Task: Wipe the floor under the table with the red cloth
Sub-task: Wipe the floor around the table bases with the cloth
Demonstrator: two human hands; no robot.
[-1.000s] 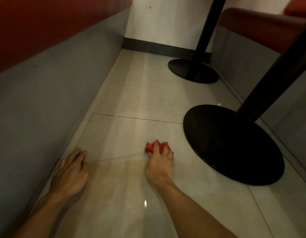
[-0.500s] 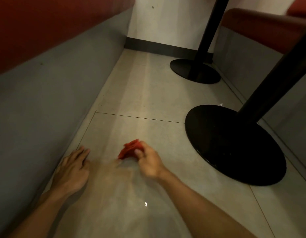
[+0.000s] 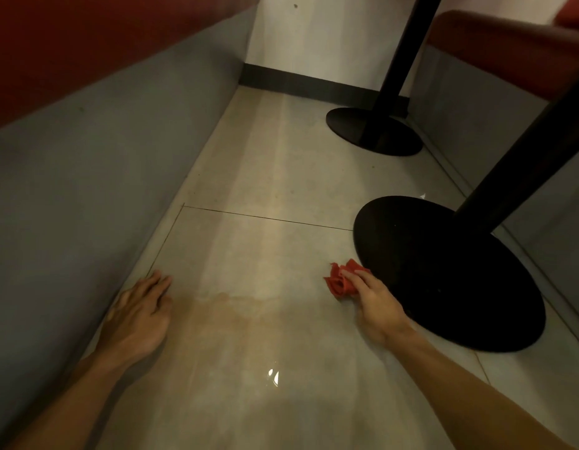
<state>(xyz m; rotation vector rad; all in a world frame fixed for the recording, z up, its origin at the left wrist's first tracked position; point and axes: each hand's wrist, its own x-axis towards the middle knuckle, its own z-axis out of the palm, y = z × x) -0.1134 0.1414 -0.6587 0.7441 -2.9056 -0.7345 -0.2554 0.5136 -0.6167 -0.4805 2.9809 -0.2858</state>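
A crumpled red cloth [image 3: 339, 280] lies on the beige tiled floor [image 3: 249, 254], right beside the near black table base [image 3: 444, 271]. My right hand [image 3: 374, 300] holds the cloth down against the tiles, fingers curled over its right part. My left hand [image 3: 137, 315] rests flat on the floor at the foot of the grey bench panel, fingers straight and pointing forward. A faint damp streak runs across the tile between the two hands.
A grey bench panel [image 3: 87, 157] with a red seat above walls the left side. A second black table base [image 3: 374, 131] and pole stand at the back by the white wall. Another grey bench [image 3: 476, 108] with a red seat closes the right.
My right hand has swept the red cloth from the middle-left of the tile across to the right, up against the near table base. My left hand has stayed planted.
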